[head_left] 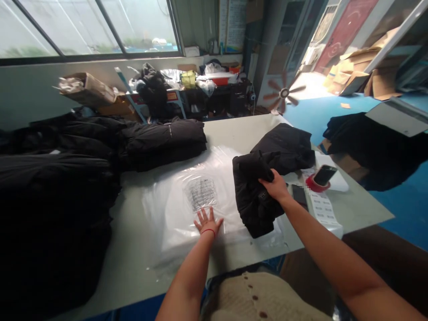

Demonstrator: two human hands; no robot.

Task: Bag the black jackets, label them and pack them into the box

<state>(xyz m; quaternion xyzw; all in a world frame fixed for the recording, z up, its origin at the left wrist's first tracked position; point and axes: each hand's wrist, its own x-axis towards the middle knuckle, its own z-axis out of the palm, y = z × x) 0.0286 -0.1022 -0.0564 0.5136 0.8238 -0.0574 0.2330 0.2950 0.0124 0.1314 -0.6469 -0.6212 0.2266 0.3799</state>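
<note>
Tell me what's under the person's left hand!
The left hand rests on a clear plastic bag, with printed text above the fingers. The bit under the palm is covered, so I can't see it.

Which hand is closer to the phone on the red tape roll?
Right. The right hand grips a black padded jacket a little left of the phone. The left hand lies flat on a clear plastic bag, much farther left.

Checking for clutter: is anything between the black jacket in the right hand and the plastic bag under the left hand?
Nothing visible does: the black jacket, gripped by the right hand, lies over the edge of the plastic bag, where the left hand rests flat.
</note>
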